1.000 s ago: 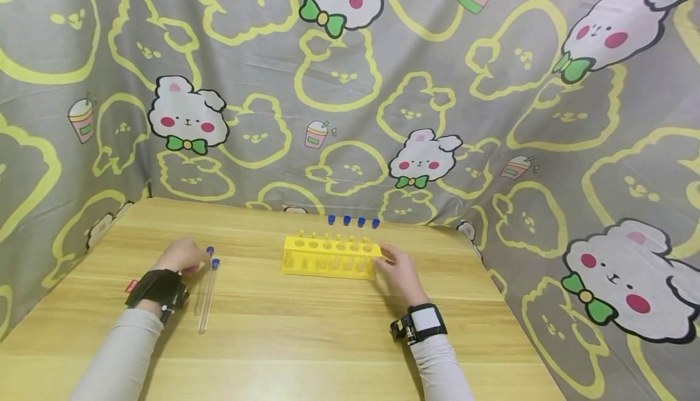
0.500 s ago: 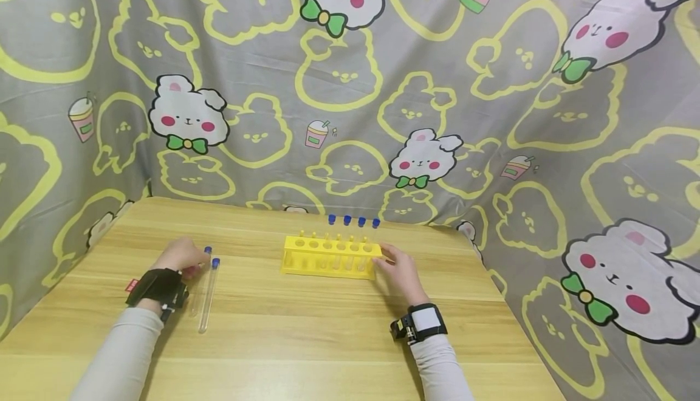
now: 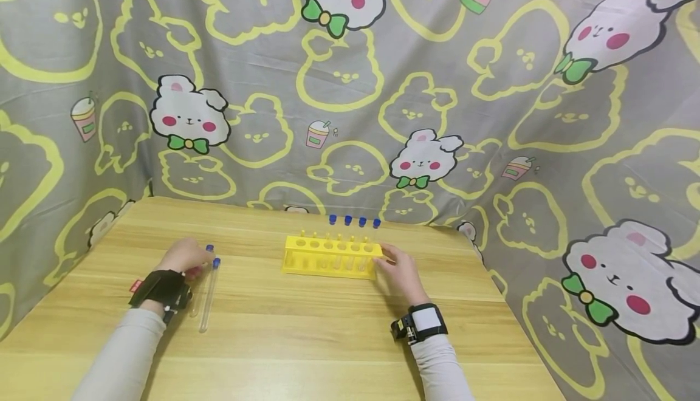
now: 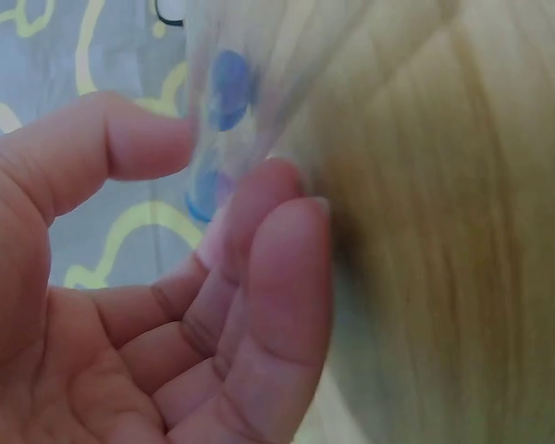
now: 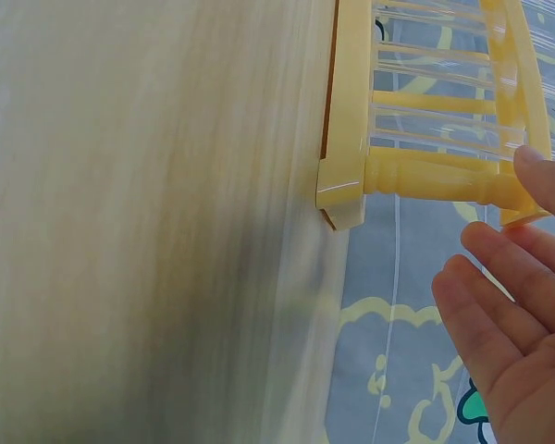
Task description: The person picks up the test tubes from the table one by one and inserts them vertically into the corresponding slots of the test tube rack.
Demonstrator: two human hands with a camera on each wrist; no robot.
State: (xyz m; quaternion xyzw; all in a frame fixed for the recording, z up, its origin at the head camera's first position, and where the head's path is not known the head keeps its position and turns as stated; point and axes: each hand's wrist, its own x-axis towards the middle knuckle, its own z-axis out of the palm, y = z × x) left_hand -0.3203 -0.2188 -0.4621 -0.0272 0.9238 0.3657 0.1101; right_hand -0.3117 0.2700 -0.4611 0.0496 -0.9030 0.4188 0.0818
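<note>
Two blue-capped clear test tubes lie at left on the table. My left hand [image 3: 186, 256] pinches the farther test tube [image 3: 195, 307] near its cap, thumb opposite curled fingertips; both blue caps [image 4: 229, 90] show at those fingers in the left wrist view. Just to the right lies the nearer test tube [image 3: 207, 301]. At mid-table stands a yellow test tube rack [image 3: 333, 251], with several capped tubes upright in its right-hand holes. My right hand [image 3: 403, 272] grips the rack's right end, its thumb [image 5: 534, 166] at the top plate and fingers curled below.
Blue caps [image 3: 347, 220] of the racked tubes rise above the rack. A patterned grey curtain [image 3: 262, 73] hangs behind the wooden table [image 3: 295, 340] and along both sides. Bare tabletop lies between the loose tubes and the rack.
The farther tube's cap has shifted slightly left, then back right, and its lower end has swung a little left, with my left hand at it. My right hand and the rack have stayed still.
</note>
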